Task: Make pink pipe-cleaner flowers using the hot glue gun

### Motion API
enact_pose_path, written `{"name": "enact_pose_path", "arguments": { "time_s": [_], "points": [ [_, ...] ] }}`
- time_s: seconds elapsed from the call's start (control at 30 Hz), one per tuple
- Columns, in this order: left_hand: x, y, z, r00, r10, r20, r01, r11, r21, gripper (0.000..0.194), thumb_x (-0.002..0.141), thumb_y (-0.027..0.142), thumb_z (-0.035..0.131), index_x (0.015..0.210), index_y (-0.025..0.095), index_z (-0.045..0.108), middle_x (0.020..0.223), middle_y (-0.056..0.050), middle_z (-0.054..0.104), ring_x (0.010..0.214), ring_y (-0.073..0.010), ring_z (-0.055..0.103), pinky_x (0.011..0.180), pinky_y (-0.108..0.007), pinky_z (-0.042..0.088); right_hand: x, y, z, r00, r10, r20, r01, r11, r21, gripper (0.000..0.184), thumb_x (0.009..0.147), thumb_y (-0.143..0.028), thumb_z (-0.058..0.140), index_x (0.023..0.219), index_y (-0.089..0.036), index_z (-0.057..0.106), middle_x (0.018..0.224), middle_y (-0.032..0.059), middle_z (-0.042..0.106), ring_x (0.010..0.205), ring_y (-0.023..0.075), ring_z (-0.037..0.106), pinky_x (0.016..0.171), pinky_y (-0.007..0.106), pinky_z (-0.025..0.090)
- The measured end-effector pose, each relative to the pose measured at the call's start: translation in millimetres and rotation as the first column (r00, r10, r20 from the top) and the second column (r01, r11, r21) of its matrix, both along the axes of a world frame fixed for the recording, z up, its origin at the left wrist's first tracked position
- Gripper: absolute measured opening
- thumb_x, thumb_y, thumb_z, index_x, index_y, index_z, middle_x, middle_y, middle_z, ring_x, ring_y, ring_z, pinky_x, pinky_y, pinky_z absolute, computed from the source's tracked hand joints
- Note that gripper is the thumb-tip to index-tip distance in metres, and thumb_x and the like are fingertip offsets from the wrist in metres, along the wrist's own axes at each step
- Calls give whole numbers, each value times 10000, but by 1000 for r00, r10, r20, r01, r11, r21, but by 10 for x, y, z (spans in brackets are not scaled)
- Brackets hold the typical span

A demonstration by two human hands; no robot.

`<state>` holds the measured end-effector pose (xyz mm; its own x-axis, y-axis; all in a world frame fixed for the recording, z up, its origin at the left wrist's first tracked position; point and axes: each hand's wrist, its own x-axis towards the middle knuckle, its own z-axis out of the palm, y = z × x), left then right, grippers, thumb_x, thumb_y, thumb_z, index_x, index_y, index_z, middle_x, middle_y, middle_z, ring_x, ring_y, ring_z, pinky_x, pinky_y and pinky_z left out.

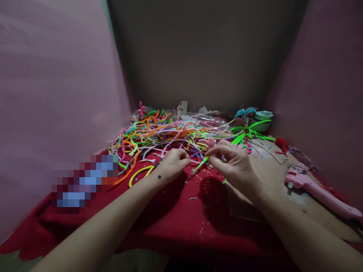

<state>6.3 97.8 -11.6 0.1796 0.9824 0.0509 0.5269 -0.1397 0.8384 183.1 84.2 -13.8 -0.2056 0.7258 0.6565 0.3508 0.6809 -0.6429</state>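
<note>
My right hand (pixel 235 162) pinches a thin stem (pixel 202 163) between thumb and fingertips. Bright green covers its upper part, and a dark tip points down toward the red cloth. Just above those fingers shows a pink fuzzy flower (pixel 208 143); whether it joins the stem is hidden. To the left, my left hand (pixel 176 162) is closed, fingertips together, a short way from the stem. Whatever it may hold is too small to make out. Beside its wrist lie yellow-handled scissors (pixel 138 174), partly covered by the hand.
A tangled heap of colourful pipe cleaners (pixel 164 132) spreads across the back of the red cloth (pixel 181 223). At right, a pink glue gun (pixel 317 190) rests on a brown board (pixel 272 166). Behind are green strips (pixel 252 133), a blue flower (pixel 245 112) and a pale green container (pixel 261 120).
</note>
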Motion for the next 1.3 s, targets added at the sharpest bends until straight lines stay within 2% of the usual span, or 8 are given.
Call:
{"name": "enact_pose_path", "arguments": {
  "time_s": [0.3,0.47,0.57,0.63,0.77,0.9,1.07,1.3],
  "points": [
    [142,172,-117,949,-187,-255,177,982,-63,166,592,225,580,463,137,522,429,51,382,430,-70,341,416,-212,194,-30,-16,-78,827,357,435,-267,929,-255,185,649,-5,533,665,-172,612,695,1,533,612,102,472,552,217,357],
    [-10,130,102,954,-184,238,249,926,-284,190,640,275,647,575,144,525,424,70,371,357,-32,243,376,-201,141,7,14,-28,739,466,488,-337,881,-331,158,732,-195,607,578,-161,595,677,20,551,618,118,479,557,239,353],
    [-94,124,143,786,-104,609,389,850,-356,181,612,225,705,637,137,549,439,78,368,356,-15,236,367,-166,147,-5,29,-9,880,394,264,-254,861,-440,182,765,-223,556,611,-159,628,613,13,564,580,116,480,553,248,351],
    [-105,132,117,702,-63,710,426,836,-346,150,613,189,706,664,117,584,454,66,403,362,-8,255,370,-150,197,-31,38,-42,936,349,-52,-315,759,-570,177,765,-284,564,701,-152,662,654,23,611,600,123,514,584,258,376],
    [-45,136,41,650,-62,757,438,845,-306,143,614,177,708,686,87,623,565,-11,559,397,-18,379,417,-166,326,-86,61,-171,747,245,-618,-648,478,-593,213,718,-324,632,789,-128,674,723,58,663,622,126,576,643,274,424],
    [27,115,-7,652,-85,753,481,814,-325,177,618,220,720,686,95,613,545,-14,570,450,-76,502,501,-223,425,-117,71,-240,615,186,-766,-770,350,-533,165,659,-235,682,762,-107,669,682,65,662,616,127,593,607,247,444],
    [69,108,-37,626,-89,775,513,796,-322,201,611,223,737,715,111,607,583,-8,606,478,-86,553,529,-225,452,-123,96,-249,578,132,-805,-799,291,-526,155,590,-209,707,706,-114,667,593,34,642,482,87,543,486,200,406],
    [82,98,-3,654,-112,748,496,810,-313,158,619,205,734,661,117,610,538,19,571,457,-72,535,506,-209,452,-125,86,-212,597,135,-791,-776,346,-527,90,574,-165,673,641,-105,662,571,22,616,512,95,530,520,217,405]
  ]
}}
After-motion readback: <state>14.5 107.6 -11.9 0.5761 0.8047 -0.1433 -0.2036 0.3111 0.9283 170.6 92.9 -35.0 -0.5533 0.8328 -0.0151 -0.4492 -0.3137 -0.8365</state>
